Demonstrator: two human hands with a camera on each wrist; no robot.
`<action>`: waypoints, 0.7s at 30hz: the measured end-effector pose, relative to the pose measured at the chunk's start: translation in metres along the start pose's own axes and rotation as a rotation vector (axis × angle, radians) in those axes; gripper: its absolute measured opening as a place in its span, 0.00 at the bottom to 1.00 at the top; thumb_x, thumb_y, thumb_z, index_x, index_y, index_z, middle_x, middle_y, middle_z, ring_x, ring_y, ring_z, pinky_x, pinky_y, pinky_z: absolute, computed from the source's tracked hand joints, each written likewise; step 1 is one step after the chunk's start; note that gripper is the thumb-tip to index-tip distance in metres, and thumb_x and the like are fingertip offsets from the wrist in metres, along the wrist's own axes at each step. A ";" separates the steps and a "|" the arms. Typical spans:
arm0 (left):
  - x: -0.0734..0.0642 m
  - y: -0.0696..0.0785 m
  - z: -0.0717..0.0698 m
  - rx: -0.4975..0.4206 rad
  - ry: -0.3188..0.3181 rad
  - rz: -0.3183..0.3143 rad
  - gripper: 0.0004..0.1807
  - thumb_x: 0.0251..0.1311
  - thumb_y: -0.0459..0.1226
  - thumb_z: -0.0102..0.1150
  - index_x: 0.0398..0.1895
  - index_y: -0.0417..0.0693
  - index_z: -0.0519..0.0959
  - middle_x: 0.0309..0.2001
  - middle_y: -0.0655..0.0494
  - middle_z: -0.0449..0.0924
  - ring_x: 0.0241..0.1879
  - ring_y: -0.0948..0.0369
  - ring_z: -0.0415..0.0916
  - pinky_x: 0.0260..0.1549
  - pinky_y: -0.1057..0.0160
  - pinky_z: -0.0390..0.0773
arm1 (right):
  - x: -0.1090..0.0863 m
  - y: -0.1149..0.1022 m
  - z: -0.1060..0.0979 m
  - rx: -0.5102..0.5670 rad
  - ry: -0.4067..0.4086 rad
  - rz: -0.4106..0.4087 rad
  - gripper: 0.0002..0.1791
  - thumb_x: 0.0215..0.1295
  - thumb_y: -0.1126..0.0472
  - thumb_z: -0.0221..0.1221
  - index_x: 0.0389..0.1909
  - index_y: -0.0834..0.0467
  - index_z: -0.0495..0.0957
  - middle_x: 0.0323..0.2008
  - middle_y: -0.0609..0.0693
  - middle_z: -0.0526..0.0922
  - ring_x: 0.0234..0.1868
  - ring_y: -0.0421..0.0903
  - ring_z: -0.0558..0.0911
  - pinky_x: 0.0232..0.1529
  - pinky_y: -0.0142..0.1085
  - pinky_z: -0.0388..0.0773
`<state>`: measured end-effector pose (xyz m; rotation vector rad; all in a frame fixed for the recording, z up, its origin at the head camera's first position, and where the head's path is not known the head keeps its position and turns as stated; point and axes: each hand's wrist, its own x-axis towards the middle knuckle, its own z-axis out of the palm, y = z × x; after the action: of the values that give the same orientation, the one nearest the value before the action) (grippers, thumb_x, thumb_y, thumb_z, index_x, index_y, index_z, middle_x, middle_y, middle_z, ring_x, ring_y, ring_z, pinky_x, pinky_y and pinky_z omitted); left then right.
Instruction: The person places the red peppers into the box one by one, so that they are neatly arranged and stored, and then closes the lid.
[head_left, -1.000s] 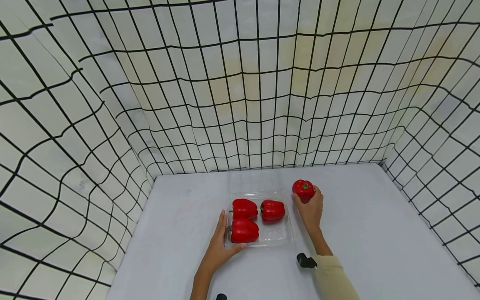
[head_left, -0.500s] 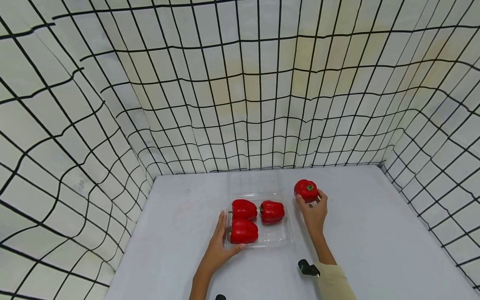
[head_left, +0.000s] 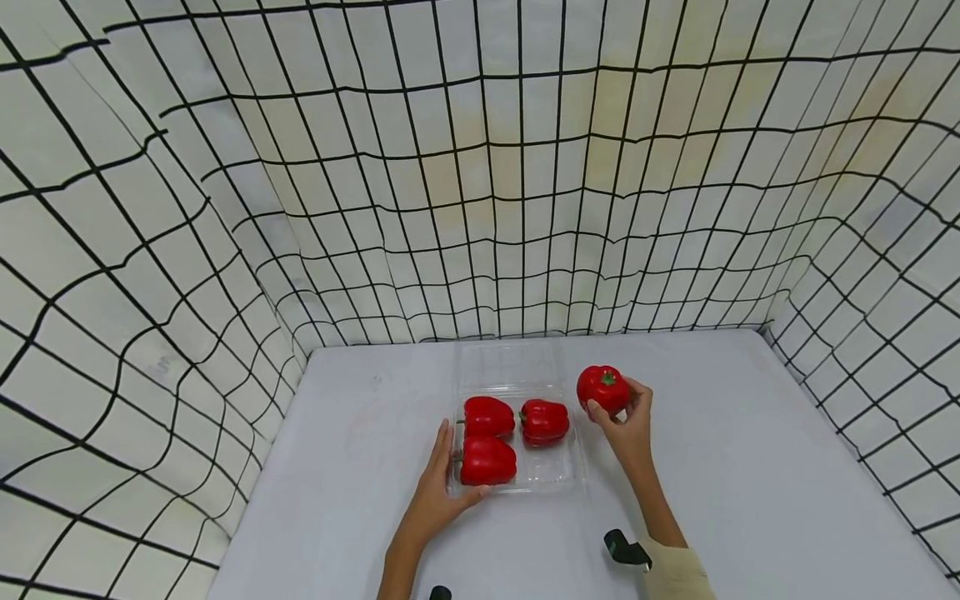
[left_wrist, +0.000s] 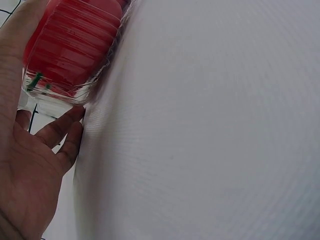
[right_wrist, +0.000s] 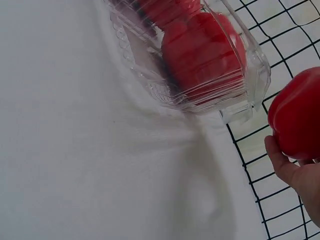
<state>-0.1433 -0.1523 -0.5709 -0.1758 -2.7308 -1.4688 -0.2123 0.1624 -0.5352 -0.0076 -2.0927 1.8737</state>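
A red bell pepper (head_left: 602, 390) is held up in my right hand (head_left: 632, 421), its green stem facing up, thumb on the near side and fingers behind. It is just right of a clear plastic clamshell container (head_left: 551, 477) in the head view. Inside lie three red bell peppers: two on the left, a back one (head_left: 488, 417) and a front one (head_left: 488, 461), and one at the back right (head_left: 545, 422). My left hand (head_left: 439, 492) rests at the container's front left corner, fingers straight along the left side, thumb along the front edge. The right wrist view shows the held pepper (right_wrist: 300, 117) beside the container wall (right_wrist: 257, 72).
The container's clear lid (head_left: 510, 367) lies folded back behind it. A white table (head_left: 360, 417) is under everything. Black netting (head_left: 525, 242) over white sheeting encloses the back and sides. Dark wrist-camera pieces (head_left: 624, 547) show beside the right sleeve.
My right hand shifted slightly right, then came back left and nearer with the pepper, which has tilted a little. The left hand and the peppers in the container stay put.
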 end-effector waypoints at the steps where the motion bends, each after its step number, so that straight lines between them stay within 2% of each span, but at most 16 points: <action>1: 0.000 0.000 0.000 0.000 0.001 0.005 0.64 0.42 0.61 0.71 0.79 0.58 0.43 0.80 0.60 0.40 0.77 0.49 0.49 0.63 0.47 0.70 | -0.001 0.000 0.000 -0.003 -0.024 -0.007 0.41 0.57 0.65 0.68 0.68 0.59 0.56 0.67 0.54 0.65 0.64 0.47 0.67 0.50 0.25 0.79; 6: -0.001 0.001 -0.001 -0.001 0.001 0.004 0.64 0.43 0.60 0.72 0.79 0.58 0.44 0.80 0.59 0.41 0.77 0.48 0.49 0.62 0.46 0.70 | -0.009 -0.003 -0.003 -0.024 -0.138 -0.021 0.41 0.57 0.65 0.67 0.70 0.55 0.59 0.68 0.52 0.65 0.63 0.45 0.68 0.54 0.28 0.78; 11: -0.001 0.001 -0.001 -0.007 0.000 0.004 0.64 0.43 0.59 0.72 0.79 0.59 0.43 0.80 0.58 0.41 0.77 0.48 0.49 0.62 0.46 0.71 | -0.016 -0.003 -0.005 -0.042 -0.206 -0.081 0.43 0.55 0.66 0.69 0.70 0.56 0.59 0.68 0.57 0.67 0.62 0.35 0.71 0.53 0.25 0.78; 12: -0.001 0.000 -0.001 -0.008 0.001 0.003 0.64 0.43 0.59 0.72 0.79 0.59 0.43 0.80 0.58 0.41 0.77 0.48 0.49 0.62 0.46 0.71 | -0.018 -0.004 -0.005 -0.049 -0.213 -0.096 0.43 0.54 0.67 0.69 0.70 0.57 0.59 0.67 0.57 0.68 0.60 0.31 0.71 0.52 0.23 0.77; 15: -0.001 0.000 0.000 -0.007 0.002 0.002 0.64 0.43 0.59 0.72 0.79 0.60 0.43 0.80 0.58 0.41 0.77 0.48 0.48 0.62 0.45 0.71 | -0.022 -0.005 -0.006 -0.073 -0.239 -0.106 0.43 0.52 0.66 0.70 0.68 0.58 0.60 0.65 0.58 0.71 0.58 0.27 0.72 0.49 0.23 0.79; 18: -0.001 0.000 0.000 -0.004 0.001 0.001 0.64 0.43 0.60 0.72 0.79 0.59 0.43 0.80 0.58 0.41 0.77 0.48 0.47 0.62 0.45 0.70 | -0.026 -0.008 -0.006 -0.096 -0.288 -0.104 0.42 0.51 0.65 0.71 0.67 0.57 0.62 0.64 0.57 0.72 0.59 0.30 0.72 0.47 0.26 0.80; 21: -0.001 0.000 0.000 -0.003 0.001 0.008 0.63 0.43 0.60 0.71 0.79 0.58 0.43 0.80 0.58 0.41 0.77 0.47 0.48 0.62 0.45 0.70 | -0.029 -0.009 -0.006 -0.129 -0.342 -0.132 0.41 0.51 0.63 0.72 0.66 0.56 0.63 0.63 0.55 0.72 0.61 0.39 0.72 0.52 0.34 0.82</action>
<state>-0.1427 -0.1526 -0.5705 -0.1854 -2.7238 -1.4705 -0.1816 0.1604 -0.5325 0.4382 -2.3662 1.7585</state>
